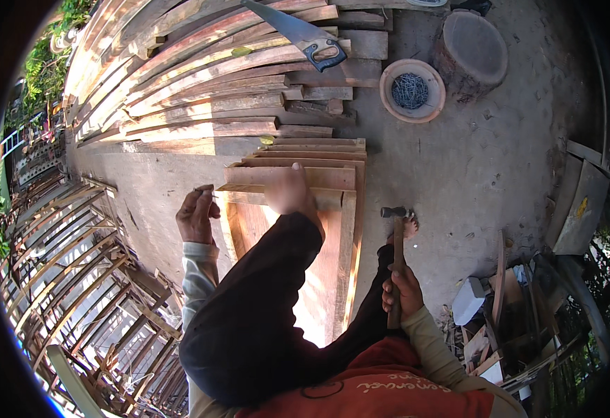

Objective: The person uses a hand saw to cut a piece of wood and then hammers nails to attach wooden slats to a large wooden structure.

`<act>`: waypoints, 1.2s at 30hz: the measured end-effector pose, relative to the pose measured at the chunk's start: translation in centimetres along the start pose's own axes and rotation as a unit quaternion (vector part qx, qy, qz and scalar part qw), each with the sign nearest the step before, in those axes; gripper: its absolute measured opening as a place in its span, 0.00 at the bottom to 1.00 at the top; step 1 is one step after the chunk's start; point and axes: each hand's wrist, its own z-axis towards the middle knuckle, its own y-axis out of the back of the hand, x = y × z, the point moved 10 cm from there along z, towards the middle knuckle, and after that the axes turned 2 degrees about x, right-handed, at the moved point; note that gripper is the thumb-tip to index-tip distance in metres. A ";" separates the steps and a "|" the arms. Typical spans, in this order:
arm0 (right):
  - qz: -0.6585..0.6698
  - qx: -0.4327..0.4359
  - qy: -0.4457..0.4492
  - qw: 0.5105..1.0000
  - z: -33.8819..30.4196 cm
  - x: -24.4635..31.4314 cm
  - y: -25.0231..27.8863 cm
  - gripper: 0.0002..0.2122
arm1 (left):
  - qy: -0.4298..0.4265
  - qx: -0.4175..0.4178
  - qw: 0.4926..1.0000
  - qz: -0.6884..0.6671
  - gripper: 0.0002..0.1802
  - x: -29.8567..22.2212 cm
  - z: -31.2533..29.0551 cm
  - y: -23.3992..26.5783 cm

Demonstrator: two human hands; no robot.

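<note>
Reddish-brown planks (298,177) — blue-handled saw (305,38) — orange shirt (389,390).

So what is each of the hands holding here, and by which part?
The right hand grips a hammer low on its wooden handle, head up. The left hand pinches a small nail between its fingertips.

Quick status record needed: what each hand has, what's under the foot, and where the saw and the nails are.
left hand: raised at the left edge of the wooden frame, pinching a small nail
right hand: closed around the wooden handle of a hammer, head pointing up
wooden frame: slatted piece flat on the concrete, with the person's foot resting on its top slats
handsaw: lying on the plank pile
bowl of nails: on the ground beside a stump
</note>
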 end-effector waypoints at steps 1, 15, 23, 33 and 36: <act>0.010 0.000 0.012 1.000 1.1 1.0 -0.6 0.11 | 0.004 0.049 0.999 -0.010 0.11 -0.8 2.5 -3.7; 0.054 -0.002 -0.048 0.997 6.1 2.9 -5.6 0.10 | -0.200 0.523 0.780 0.280 0.18 -7.9 0.1 -36.3; 0.155 -0.003 0.086 0.984 0.4 5.5 5.6 0.12 | -0.226 0.623 0.519 0.539 0.18 2.5 -13.0 -53.3; 0.224 -0.011 0.106 0.969 -2.1 1.2 16.5 0.15 | -0.188 0.636 0.546 0.512 0.12 9.3 -20.8 -58.2; 0.236 -0.005 0.092 0.967 -2.3 1.3 16.5 0.15 | -0.243 0.634 0.513 0.525 0.11 9.8 -22.5 -59.1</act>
